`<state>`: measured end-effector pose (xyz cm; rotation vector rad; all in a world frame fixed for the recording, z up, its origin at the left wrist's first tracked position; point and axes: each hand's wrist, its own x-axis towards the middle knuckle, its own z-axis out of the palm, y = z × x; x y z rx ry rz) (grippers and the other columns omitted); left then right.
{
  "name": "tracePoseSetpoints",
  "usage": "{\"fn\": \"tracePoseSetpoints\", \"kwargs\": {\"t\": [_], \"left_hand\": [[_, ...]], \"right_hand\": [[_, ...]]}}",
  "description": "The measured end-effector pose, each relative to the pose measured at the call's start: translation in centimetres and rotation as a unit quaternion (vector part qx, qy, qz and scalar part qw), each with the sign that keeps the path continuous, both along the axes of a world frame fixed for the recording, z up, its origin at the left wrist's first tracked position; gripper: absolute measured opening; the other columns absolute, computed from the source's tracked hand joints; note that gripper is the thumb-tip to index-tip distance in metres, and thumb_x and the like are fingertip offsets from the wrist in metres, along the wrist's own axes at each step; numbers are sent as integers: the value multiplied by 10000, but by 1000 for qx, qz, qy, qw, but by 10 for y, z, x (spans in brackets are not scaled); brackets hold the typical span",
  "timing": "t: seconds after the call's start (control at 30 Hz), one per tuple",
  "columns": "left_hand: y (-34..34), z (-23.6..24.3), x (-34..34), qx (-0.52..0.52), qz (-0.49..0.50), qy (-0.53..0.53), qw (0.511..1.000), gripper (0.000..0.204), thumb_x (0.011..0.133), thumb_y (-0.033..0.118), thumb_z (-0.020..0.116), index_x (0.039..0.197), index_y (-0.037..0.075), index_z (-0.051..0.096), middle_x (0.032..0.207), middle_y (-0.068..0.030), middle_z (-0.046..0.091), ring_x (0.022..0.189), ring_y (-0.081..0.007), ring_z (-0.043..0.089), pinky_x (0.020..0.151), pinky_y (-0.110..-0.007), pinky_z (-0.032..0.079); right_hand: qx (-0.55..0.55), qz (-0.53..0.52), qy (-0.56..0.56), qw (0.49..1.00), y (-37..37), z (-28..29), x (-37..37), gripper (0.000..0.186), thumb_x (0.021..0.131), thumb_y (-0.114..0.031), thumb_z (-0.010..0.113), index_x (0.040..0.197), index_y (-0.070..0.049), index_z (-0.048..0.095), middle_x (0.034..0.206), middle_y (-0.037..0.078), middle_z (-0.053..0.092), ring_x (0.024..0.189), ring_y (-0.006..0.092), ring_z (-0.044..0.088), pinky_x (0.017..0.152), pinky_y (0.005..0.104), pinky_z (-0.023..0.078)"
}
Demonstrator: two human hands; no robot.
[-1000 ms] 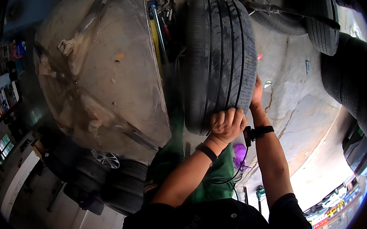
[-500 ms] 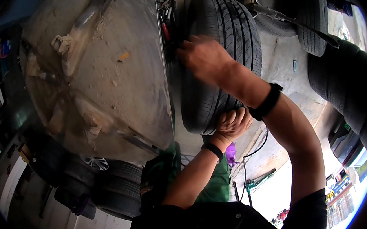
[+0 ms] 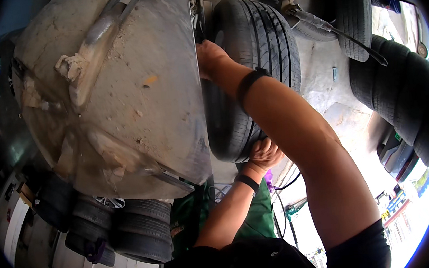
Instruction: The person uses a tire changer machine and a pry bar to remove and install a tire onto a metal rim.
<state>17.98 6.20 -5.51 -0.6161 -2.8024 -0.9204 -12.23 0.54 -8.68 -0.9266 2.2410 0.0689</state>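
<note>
A black car tyre [image 3: 267, 41] stands upright on its tread just right of a dusty metal turntable [image 3: 163, 87]. Against the near end of its tread my left hand [image 3: 265, 153] holds on with bent fingers; a black band circles that wrist. My right hand [image 3: 212, 58] reaches across the tyre to its left side, by the turntable's edge. The fingers of that hand are hidden there, so what they touch cannot be seen. A black band [image 3: 252, 85] sits on the right forearm.
The turntable carries clamp jaws [image 3: 71, 66] and a small orange scrap [image 3: 151, 80]. Beyond its edge is a tool tray [image 3: 196, 11]. Stacked tyres stand at right [image 3: 396, 88] and lower left [image 3: 142, 229]. A bar [image 3: 350, 38] juts out at upper right.
My right hand has moved left and down behind the turntable's edge, its forearm now crossing the tyre. My left hand stays on the tread. The view has shifted slightly.
</note>
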Motion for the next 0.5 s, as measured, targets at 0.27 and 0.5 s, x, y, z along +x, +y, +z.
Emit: {"fn": "tracePoseSetpoints", "kwargs": {"t": [0.27,0.5], "left_hand": [[-5,3,-2,23,-11,2,1000,134,843,359,669,912,245,655,1058,41,661,790,-155,495,645,-334,351],[-4,-12,12,-155,-82,75,982,123,856,350,664,901,239,634,1060,27,665,761,-157,475,634,-326,341]], "right_hand": [[-78,38,94,992,7,-39,11,228,931,-203,644,1109,-133,768,1166,65,751,1113,242,697,877,383,502],[-76,63,91,991,3,-36,12,242,940,-223,623,1106,-122,768,1148,57,752,1116,247,688,879,382,503]]}}
